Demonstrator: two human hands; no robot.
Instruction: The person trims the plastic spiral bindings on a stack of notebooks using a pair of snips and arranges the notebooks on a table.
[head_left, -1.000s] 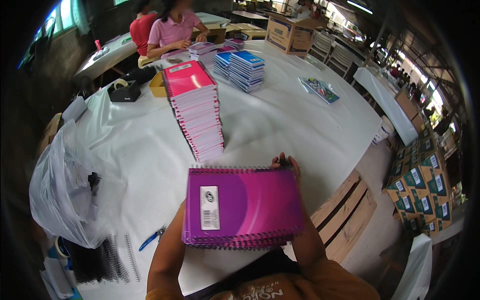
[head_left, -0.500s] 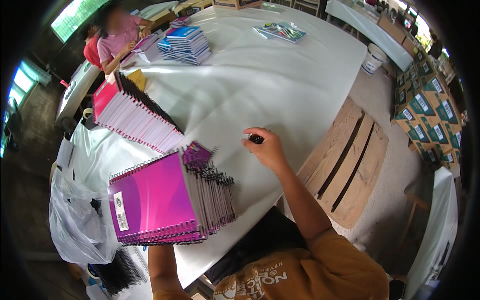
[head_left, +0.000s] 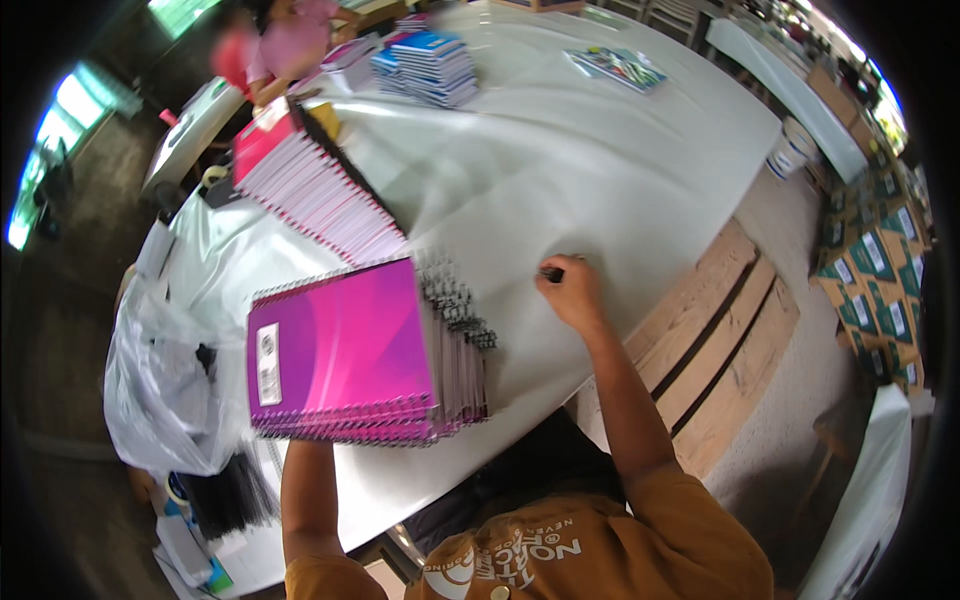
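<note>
Purple notebook stack near the person, over the white table's left part; best supported evenly, coils squared without snagging; left hand hidden by the stack, grip can't be told; right hand curled round a small dark object, kind unclear; beyond, co-worker blurred, cut off.

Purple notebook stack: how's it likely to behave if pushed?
The purple notebook stack is probably heavy, being a thick pile of bound pages. It may shear or fan out rather than slide as one block, since its edges are uneven. The protruding spiral coils could snag on each other.
</note>
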